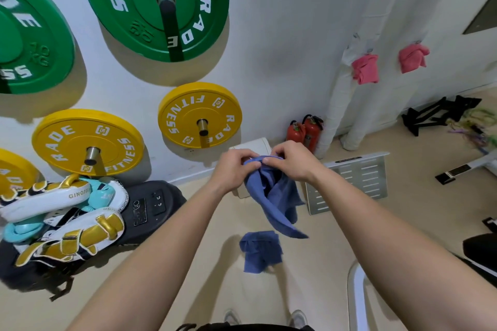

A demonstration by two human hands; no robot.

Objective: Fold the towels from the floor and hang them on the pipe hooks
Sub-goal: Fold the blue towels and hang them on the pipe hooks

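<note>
Left hand [233, 169] and right hand [293, 161] both pinch the top edge of a blue towel [274, 201] — it hangs bunched above a second blue towel [260, 250] on the floor [204, 263].

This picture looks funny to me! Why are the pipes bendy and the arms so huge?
Head view: the wide lens curves the pipes and stretches the arms near the edges; the plates throw soft shadows on the wall.
</note>
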